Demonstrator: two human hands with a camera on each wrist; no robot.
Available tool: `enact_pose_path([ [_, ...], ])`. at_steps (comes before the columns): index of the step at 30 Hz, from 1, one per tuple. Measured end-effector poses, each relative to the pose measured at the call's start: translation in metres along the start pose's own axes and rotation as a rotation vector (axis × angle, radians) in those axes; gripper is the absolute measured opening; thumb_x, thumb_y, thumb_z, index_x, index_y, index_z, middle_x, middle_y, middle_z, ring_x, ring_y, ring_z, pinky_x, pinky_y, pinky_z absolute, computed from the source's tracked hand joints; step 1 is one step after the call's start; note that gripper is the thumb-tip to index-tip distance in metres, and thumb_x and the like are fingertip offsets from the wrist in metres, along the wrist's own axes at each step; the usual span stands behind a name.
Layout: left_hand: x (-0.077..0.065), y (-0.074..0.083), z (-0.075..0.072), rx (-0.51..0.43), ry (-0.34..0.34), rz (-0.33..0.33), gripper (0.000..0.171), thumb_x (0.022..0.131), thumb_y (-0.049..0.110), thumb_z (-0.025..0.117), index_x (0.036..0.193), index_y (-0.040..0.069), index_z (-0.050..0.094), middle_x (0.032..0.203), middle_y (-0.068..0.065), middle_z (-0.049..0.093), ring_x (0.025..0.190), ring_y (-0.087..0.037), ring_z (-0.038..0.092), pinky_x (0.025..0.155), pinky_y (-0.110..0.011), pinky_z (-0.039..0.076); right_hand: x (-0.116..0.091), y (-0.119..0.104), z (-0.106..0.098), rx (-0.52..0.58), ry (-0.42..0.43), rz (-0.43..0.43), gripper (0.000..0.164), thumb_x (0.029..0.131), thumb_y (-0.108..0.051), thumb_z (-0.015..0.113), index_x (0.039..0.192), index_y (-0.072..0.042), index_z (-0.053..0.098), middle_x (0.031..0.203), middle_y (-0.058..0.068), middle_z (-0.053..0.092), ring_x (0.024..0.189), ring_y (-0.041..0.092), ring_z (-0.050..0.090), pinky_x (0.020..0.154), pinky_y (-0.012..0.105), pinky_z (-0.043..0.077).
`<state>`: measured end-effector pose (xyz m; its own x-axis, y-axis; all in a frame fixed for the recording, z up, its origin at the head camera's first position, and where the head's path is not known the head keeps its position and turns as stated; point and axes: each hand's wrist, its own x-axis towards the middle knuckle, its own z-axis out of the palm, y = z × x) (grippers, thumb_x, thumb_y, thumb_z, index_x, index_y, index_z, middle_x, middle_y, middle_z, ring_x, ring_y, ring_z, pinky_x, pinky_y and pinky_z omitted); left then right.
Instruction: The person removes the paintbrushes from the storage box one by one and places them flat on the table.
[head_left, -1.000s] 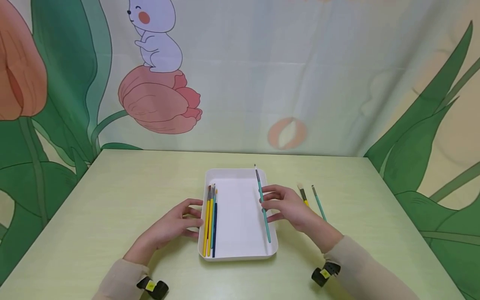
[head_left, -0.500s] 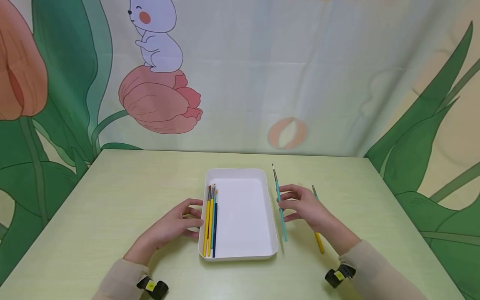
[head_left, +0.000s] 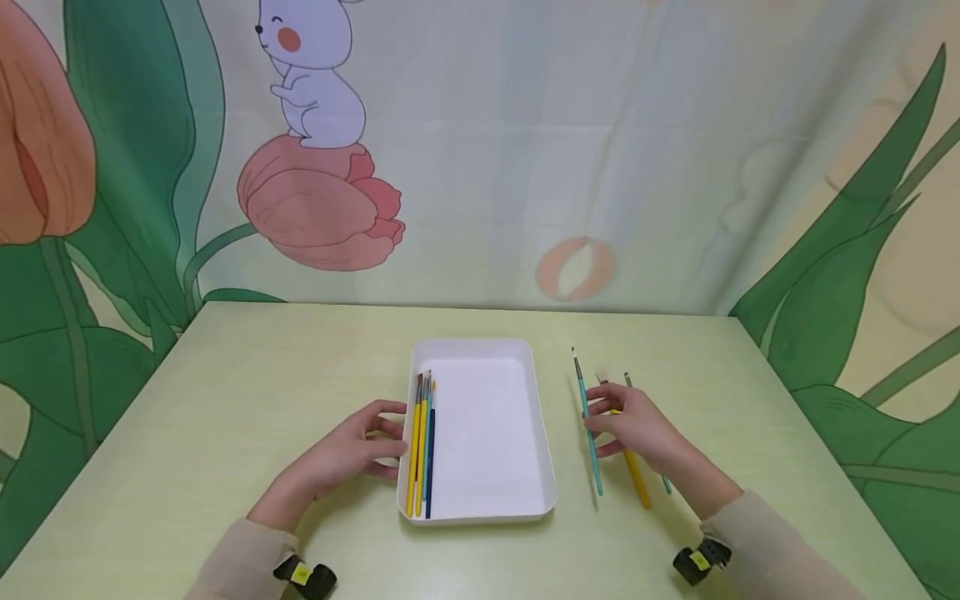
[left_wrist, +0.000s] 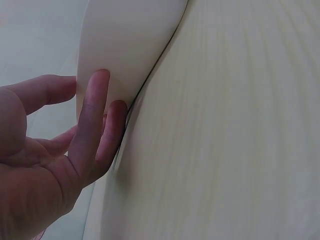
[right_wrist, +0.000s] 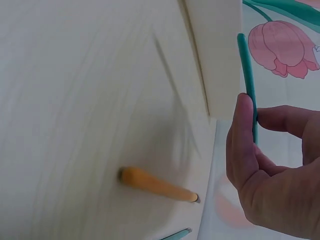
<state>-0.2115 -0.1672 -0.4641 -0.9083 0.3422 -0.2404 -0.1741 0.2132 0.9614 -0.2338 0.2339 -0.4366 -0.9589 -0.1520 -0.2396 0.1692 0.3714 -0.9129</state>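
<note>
- Basically, a tulip-printed curtain (head_left: 480, 175) is filling the whole background, with a pale table (head_left: 262, 375) spreading out in front of it.
- White tray (head_left: 487, 433) is sitting mid-table, long sides running away from the person.
- Left hand (head_left: 358, 443) is resting against the tray's outer left wall, fingers looking loose, not wrapping round anything I can make out.
- Right hand (head_left: 637, 425) is pinching a slim teal brush (head_left: 592, 454) between thumb and fingers, so that grip is pretty narrow.
- Here's the bit that matters, imo: that brush is hanging above the table, just off the tray's right side, not over it. Its long axis is pointing away from the person, bristles at the far end, roughly matching the tray's right edge. So the tray is lying to the right hand's left, and the left hand is sitting across on the other side.
- Thick yellow brush (head_left: 637, 483) is lying on the table, partly hiding under the right hand.
- Second teal brush (head_left: 666, 485) is lying just right of that, its middle being covered.
- Four brushes (head_left: 412, 467) are lining the tray's left inner wall, bristles facing away.
</note>
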Motion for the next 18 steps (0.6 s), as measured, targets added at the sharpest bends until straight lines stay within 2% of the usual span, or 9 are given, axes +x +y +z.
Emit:
enact_pose_path([
  [8, -0.001, 0.001, 0.001, 0.000, 0.001, 0.007, 0.060, 0.097, 0.010, 0.069, 0.150, 0.005, 0.040, 0.125, -0.022, 0.051, 0.100, -0.031, 0.065, 0.083, -0.044, 0.062, -0.002, 0.005, 0.000, -0.092, 0.006, 0.036, 0.044, 0.093, 0.001, 0.069, 0.133, 0.009, 0.052, 0.105, 0.017, 0.057, 0.074, 0.023, 0.063, 0.062, 0.039, 0.063],
  [18, -0.001, 0.000, 0.000, 0.000, 0.004, -0.002, 0.059, 0.098, 0.008, 0.068, 0.150, 0.005, 0.040, 0.125, -0.022, 0.051, 0.100, -0.031, 0.065, 0.083, -0.044, 0.062, -0.003, 0.014, 0.002, -0.226, 0.004, -0.001, 0.037, 0.089, 0.003, 0.066, 0.124, 0.011, 0.056, 0.099, 0.016, 0.058, 0.067, 0.023, 0.065, 0.059, 0.039, 0.063],
])
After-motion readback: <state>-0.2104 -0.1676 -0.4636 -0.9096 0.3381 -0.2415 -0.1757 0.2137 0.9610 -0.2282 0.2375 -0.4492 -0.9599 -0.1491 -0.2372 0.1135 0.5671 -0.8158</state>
